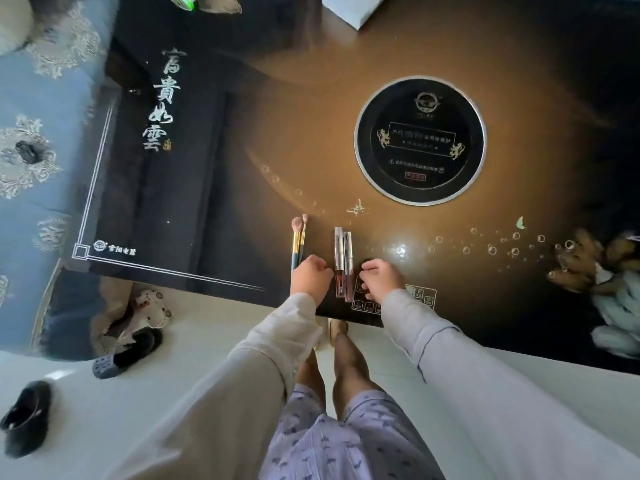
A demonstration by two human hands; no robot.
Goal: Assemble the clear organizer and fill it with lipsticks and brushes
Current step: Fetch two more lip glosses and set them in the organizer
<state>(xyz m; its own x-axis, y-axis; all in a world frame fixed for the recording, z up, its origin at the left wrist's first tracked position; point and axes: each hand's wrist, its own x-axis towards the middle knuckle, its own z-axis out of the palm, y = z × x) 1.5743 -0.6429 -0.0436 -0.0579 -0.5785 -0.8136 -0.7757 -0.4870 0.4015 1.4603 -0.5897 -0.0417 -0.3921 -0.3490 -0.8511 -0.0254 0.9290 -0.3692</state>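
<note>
Two lipstick tubes (pixel 343 263) with silver caps lie side by side on the glossy dark-and-amber table (pixel 242 188), near its front edge. To their left lie two makeup brushes (pixel 298 239), parallel, with their pink tips pointing away from me. My left hand (pixel 310 276) rests between the brushes and the tubes, its fingers curled toward the left tube. My right hand (pixel 381 279) sits just right of the tubes, fingers curled toward them. A narrow gap shows between each hand and the tubes, and neither hand visibly holds anything. No clear organizer shows in this view.
A round black hotplate (pixel 420 140) is set into the table beyond the tubes, and a touch panel (pixel 420 296) lies under my right wrist. A white box (pixel 353 8) stands at the far edge. A blue patterned cloth (pixel 41 133) lies left. Slippers (pixel 128 355) lie on the white floor.
</note>
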